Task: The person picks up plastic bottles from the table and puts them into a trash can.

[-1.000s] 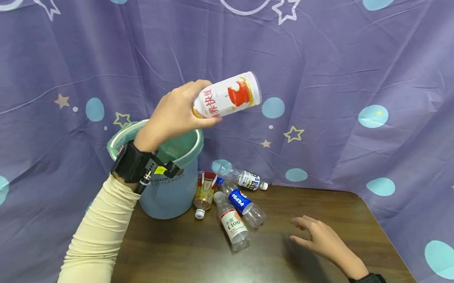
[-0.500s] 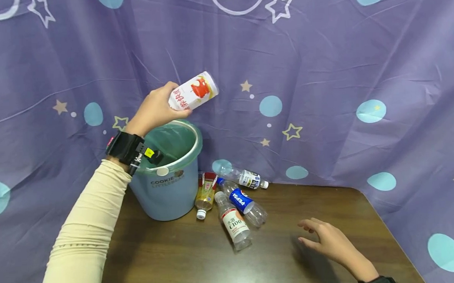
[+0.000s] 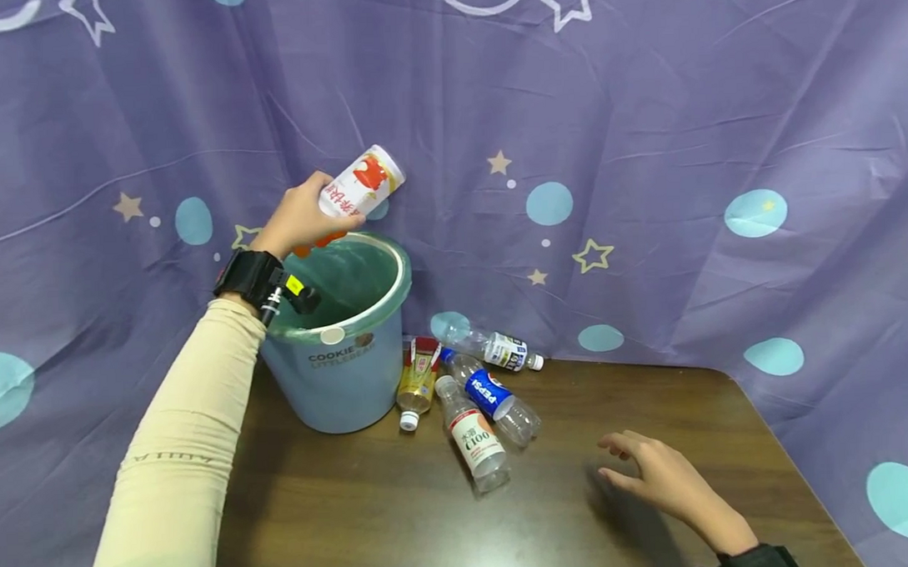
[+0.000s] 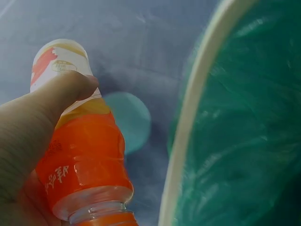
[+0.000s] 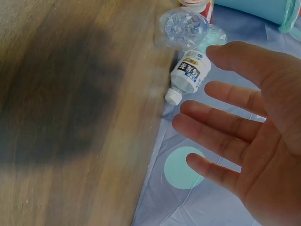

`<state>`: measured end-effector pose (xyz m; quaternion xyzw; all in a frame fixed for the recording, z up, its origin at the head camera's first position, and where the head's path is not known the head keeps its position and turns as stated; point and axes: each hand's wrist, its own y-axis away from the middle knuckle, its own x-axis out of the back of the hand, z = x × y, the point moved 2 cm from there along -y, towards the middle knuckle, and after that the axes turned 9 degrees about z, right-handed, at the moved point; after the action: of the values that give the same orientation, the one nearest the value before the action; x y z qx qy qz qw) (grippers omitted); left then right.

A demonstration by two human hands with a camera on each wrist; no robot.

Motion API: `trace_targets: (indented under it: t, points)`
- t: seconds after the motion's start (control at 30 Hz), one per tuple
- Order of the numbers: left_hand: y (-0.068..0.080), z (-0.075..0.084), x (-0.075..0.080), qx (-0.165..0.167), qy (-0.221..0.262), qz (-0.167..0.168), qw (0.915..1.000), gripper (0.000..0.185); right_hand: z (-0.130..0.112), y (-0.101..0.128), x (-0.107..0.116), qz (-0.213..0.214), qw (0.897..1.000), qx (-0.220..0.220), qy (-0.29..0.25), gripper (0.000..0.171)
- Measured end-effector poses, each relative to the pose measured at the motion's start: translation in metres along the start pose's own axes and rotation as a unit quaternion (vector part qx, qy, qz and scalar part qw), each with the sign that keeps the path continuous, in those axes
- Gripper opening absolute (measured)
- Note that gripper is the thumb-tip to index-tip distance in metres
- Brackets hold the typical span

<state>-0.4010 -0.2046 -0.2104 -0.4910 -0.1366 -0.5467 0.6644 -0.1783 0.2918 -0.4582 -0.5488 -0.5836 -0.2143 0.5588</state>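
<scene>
left hand [image 3: 297, 220] gripping bottle [image 3: 363, 183], orange end [image 4: 87, 157] clearest in left wrist view

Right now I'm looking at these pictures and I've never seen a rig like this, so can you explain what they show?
There is no machine here, only a person working bare-handed. The wide picture is taken from the head, looking forward and down. The two close pictures are taken from the wrists, one each.

On the wooden table stands a blue bucket with a green liner. Beside it lie a red-and-yellow bottle, a Pepsi bottle, a C100 bottle and, farthest back, a white-labelled bottle.

The left hand grips a white-and-orange bottle, tilted base up, seen above the bucket. The right hand holds nothing, fingers relaxed over the table.
</scene>
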Motion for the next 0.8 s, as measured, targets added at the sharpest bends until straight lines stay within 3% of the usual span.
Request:
trace_targets:
  t: [0.13, 0.3, 0.57, 0.8]
  points:
    - [-0.002, -0.015, -0.011, 0.014, 0.002, -0.002, 0.9999, 0.065, 0.000, 0.000, -0.003, -0.003, 1.000, -0.004, 0.001, 0.031]
    - [0.003, -0.029, -0.023, 0.041, -0.002, -0.042, 0.9983, 0.070, -0.001, 0.001, -0.003, -0.005, 1.000, -0.008, 0.003, 0.030]
    - [0.009, -0.040, -0.028, 0.100, 0.013, -0.119, 0.9877, 0.077, -0.002, 0.001, -0.002, -0.009, 1.000, -0.017, 0.000, 0.029]
    - [0.012, -0.058, -0.035, 0.114, -0.006, -0.141, 0.9835, 0.078, -0.002, 0.001, -0.003, -0.013, 1.000, -0.014, 0.002, 0.029]
